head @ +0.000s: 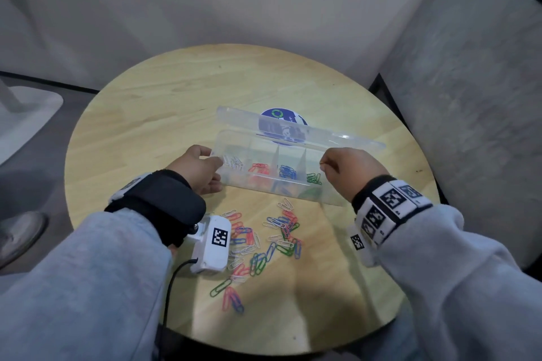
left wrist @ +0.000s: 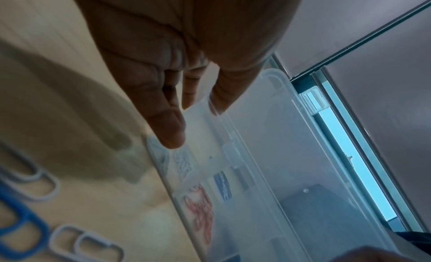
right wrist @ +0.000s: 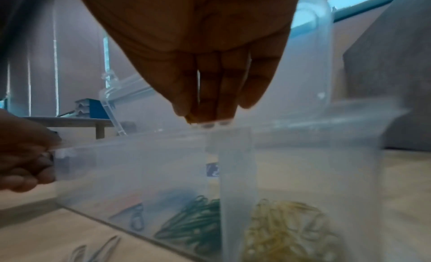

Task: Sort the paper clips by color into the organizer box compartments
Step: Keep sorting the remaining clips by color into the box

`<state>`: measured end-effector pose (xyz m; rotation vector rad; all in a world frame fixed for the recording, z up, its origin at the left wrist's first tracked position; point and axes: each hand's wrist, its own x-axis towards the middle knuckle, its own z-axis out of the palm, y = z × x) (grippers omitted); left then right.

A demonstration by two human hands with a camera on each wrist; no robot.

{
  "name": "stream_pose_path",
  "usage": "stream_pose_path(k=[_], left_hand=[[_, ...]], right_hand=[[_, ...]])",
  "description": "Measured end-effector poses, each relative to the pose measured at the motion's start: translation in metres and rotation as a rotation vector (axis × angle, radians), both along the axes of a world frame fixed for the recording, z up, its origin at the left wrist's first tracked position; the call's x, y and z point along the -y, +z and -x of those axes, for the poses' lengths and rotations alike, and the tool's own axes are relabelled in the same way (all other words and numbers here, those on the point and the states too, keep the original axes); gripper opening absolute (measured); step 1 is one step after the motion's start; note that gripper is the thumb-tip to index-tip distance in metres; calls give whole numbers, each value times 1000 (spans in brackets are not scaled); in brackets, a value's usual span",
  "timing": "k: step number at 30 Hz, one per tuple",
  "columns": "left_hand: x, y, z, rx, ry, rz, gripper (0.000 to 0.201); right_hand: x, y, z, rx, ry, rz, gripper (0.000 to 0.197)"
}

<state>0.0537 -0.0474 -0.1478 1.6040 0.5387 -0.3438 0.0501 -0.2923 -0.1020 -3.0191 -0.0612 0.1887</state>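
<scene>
A clear organizer box with its lid raised stands mid-table on the round wooden table. Its compartments hold white clips, red clips, blue clips, green clips and, at the right end, yellow clips. My left hand grips the box's left end wall, thumb inside, fingers outside. My right hand hovers over the right end of the box, fingertips pinching a small yellow clip. A mixed pile of loose clips lies in front of the box.
A round blue label lies behind the box, seen through the lid. A grey stone-like block stands at the table's right. The white wrist camera and its cable hang over the left part of the pile. A shoe shows at far left.
</scene>
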Motion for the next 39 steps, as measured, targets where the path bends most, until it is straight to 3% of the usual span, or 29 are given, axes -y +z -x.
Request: stream_pose_path(k=[4,7,10,15,19,24,34,39], left_hand=[[-5,6,5,-3,-20,-58,44],[-22,15,11,40,-162,-333,30],[-41,25,23,61,-397,-721,5],[-41,28,42,1,-646,-1023,6],[-28,16,44,16,-717,-1032,12],[-22,4,44,-18,-758,-1025,10],[-15,7,47,-64,-827,-979,8],[-20,13,50,-43,-748,-920,20]], right_hand=[[19,1,5,1,-134,47,26],[22,1,10,-41,-172,19,35],[9,3,18,38,-111,-30,25],[-32,2,32,-17,168,-34,20],[-54,-15,37,-176,269,133,27],[-64,-37,36,-281,244,292,26],[-81,-32,27,-336,287,354,29],[-79,-34,32,-308,286,288,24]])
